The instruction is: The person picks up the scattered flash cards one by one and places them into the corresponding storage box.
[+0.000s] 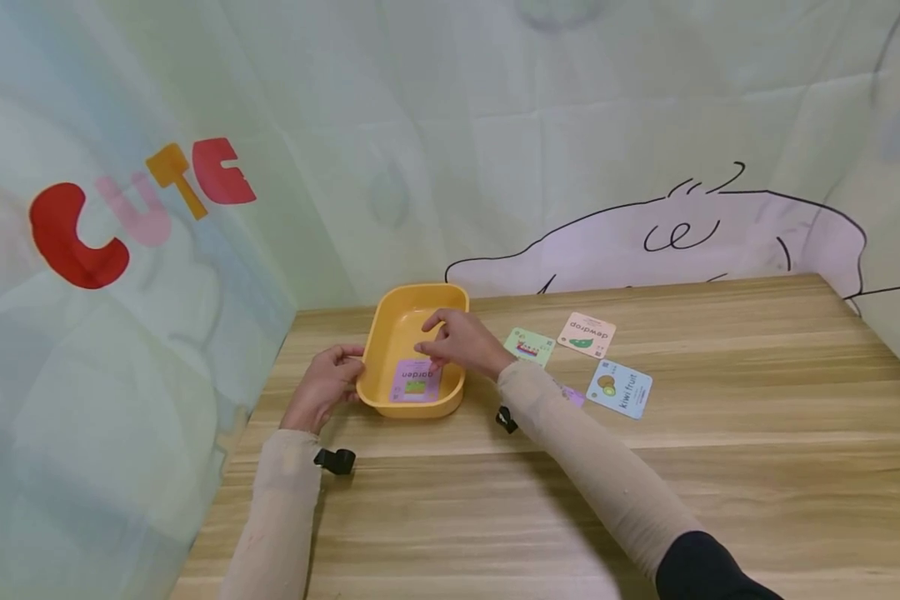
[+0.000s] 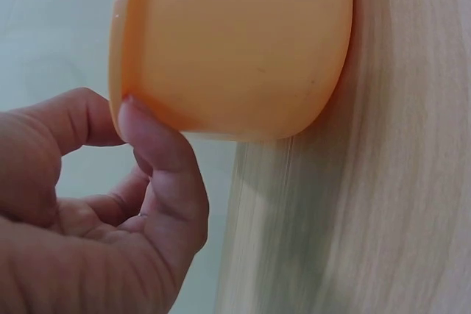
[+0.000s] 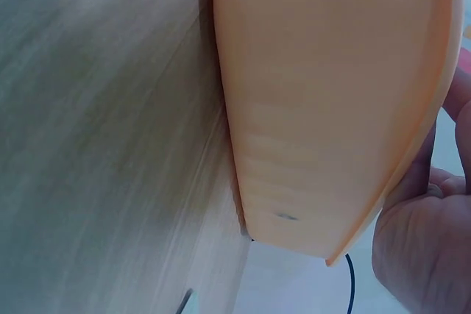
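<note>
A yellow plastic tray (image 1: 372, 367) stands on the table. My left hand (image 1: 322, 385) pinches its left rim, the thumb and fingers on either side of the edge in the left wrist view. Inside the tray, near its front end, lies a purple card marked "garden" (image 1: 412, 390). Over the tray's right side reaches my right hand (image 1: 461, 340), thumb and index finger apart with nothing between them. In the right wrist view the tray's outer wall (image 3: 324, 108) hides most of that hand's fingers.
Right of the tray lie a green card (image 1: 530, 346), a pink "dewdrop" card (image 1: 587, 335) and a blue "kiwi fruit" card (image 1: 619, 389). A purple card (image 1: 573, 395) is partly hidden by my right forearm. A printed curtain (image 1: 390, 167) hangs behind the wooden table (image 1: 420, 517).
</note>
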`<action>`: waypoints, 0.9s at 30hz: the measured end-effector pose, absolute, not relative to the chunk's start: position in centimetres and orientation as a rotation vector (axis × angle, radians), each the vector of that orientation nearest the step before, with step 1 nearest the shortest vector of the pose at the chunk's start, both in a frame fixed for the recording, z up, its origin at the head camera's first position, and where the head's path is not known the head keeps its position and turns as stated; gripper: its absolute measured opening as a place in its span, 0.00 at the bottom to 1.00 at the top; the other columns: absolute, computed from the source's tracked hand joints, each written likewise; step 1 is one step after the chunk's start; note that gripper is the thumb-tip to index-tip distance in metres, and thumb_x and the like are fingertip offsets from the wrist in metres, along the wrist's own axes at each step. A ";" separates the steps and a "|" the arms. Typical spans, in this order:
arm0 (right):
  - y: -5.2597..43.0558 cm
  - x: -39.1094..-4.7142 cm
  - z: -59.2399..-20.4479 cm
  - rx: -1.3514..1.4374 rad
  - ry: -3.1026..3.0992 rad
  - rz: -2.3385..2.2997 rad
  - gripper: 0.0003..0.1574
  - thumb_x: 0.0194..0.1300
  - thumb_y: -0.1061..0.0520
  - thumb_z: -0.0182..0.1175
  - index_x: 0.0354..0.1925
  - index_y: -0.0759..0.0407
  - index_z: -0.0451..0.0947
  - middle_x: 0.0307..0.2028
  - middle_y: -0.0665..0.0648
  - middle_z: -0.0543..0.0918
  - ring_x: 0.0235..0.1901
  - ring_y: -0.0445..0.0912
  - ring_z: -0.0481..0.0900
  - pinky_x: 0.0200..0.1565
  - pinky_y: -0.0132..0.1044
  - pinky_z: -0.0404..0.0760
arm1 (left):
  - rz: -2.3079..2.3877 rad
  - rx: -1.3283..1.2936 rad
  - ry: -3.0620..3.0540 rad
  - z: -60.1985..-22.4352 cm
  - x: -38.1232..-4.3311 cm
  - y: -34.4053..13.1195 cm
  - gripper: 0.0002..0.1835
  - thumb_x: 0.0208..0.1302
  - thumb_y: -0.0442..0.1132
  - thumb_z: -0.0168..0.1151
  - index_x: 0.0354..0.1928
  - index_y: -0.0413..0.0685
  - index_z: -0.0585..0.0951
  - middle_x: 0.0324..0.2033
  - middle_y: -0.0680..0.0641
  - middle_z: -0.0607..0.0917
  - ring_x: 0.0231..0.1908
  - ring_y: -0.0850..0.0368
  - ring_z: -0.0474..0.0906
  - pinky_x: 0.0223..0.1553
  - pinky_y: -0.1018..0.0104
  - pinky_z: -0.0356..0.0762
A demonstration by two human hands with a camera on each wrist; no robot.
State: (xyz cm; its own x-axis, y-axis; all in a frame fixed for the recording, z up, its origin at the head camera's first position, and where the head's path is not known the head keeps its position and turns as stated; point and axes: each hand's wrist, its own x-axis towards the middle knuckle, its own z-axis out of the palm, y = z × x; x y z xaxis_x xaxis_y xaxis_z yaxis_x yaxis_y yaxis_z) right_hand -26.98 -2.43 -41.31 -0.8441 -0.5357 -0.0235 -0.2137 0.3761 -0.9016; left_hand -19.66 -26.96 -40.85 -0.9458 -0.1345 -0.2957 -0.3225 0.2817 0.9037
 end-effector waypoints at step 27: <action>-1.2 -26.1 -41.1 -0.804 2.190 -1.655 0.12 0.73 0.52 0.62 0.49 0.57 0.80 0.32 0.59 0.83 0.32 0.53 0.87 0.38 0.40 0.88 | 1.697 -0.437 2.432 -40.7 -19.6 -26.8 0.21 0.74 0.34 0.52 0.66 0.36 0.71 0.50 0.39 0.79 0.34 0.55 0.79 0.31 0.66 0.81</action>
State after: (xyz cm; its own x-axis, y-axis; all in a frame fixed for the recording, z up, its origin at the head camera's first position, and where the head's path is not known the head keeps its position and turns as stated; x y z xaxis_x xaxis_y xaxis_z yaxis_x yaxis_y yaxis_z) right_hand -26.12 -1.20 -41.13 -0.8058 -0.5826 0.1064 -0.2612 0.1883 -0.9467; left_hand -19.55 -26.78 -40.75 -0.9475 -0.1539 -0.2803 -0.3162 0.3202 0.8930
